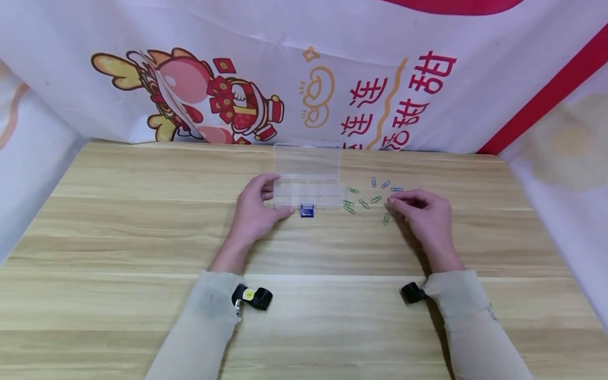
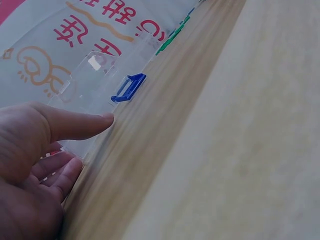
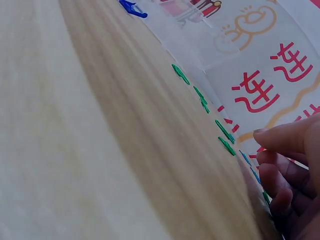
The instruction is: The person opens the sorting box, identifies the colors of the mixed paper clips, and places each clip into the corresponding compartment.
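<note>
Here's the clear plastic compartment box (image 1: 309, 194), flat on the bench (image 1: 332, 248), lid (image 1: 307, 160) tipped up at the back and blue latch (image 1: 307, 211) at the front edge. The left hand (image 1: 256, 208) grips its left end, thumb along the front, fingers toward the back: a good brace, I'd say, just firm enough to stop any sliding without squeezing the thin plastic.

Over to the right hand (image 1: 424, 211), thumb and forefinger brought close together beside a blue paper clip (image 1: 396, 189); whether they pinch anything, I cannot tell. Three blue clips show, and to the box's right lie the green paper clips (image 1: 363, 203), some nearly at its wall. Fingertip work, this: best to catch one wire end, tilt it off the wood and avoid sweeping its neighbours along.
</note>
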### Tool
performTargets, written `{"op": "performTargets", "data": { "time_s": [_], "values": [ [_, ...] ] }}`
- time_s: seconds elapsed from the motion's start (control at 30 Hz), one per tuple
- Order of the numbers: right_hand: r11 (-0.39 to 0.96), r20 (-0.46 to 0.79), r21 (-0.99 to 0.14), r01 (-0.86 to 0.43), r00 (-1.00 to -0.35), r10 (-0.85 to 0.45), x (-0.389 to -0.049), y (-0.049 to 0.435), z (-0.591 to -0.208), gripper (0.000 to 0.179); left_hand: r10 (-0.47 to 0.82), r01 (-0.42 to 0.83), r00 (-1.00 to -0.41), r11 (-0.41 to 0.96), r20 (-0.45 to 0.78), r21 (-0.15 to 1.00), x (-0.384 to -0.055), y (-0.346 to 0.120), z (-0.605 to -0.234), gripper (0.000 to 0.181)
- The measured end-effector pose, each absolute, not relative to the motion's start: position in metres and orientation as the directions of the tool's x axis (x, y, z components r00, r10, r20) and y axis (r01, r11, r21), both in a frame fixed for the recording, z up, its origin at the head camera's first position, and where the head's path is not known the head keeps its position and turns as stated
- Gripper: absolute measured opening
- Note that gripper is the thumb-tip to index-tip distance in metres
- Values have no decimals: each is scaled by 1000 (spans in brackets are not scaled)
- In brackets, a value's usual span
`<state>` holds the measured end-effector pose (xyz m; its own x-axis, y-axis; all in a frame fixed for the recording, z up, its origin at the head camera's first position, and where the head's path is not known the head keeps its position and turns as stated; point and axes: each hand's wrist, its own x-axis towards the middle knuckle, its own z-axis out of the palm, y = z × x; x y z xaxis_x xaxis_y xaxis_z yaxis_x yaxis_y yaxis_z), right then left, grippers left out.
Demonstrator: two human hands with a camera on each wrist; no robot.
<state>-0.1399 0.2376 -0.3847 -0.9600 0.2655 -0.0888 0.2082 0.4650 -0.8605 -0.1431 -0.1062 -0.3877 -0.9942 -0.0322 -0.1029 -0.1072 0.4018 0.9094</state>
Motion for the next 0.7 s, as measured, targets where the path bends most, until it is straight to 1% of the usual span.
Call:
{"op": "performTargets", "data": {
  "time_s": [0.13, 0.23, 0.37, 0.47, 0.57, 0.7],
  "values": [
    [535, -30, -832, 143, -976, 214, -137, 236, -389, 30, -31, -108, -994, 396, -104, 912, -143, -107, -387, 80],
    [601, 65, -798, 42, -986, 154, -137, 229, -393, 25, -35, -111, -994, 400, -106, 910, -143, -108, -387, 81],
    [662, 183, -743, -100, -982, 56, -136, 211, -396, 17, -46, -117, -993, 405, -108, 907, -143, -110, -387, 82],
    [690, 226, -704, -167, -974, -5, -135, 195, -395, 16, -44, -119, -993, 406, -110, 906, -143, -110, -387, 83],
    [731, 224, -660, -175, -974, -32, -133, 182, -395, 18, -44, -122, -993, 407, -114, 905, -143, -109, -387, 83],
    [772, 202, -617, -151, -979, -30, -130, 173, -395, 16, -39, -129, -992, 405, -124, 905, -143, -108, -387, 83]
  ]
}}
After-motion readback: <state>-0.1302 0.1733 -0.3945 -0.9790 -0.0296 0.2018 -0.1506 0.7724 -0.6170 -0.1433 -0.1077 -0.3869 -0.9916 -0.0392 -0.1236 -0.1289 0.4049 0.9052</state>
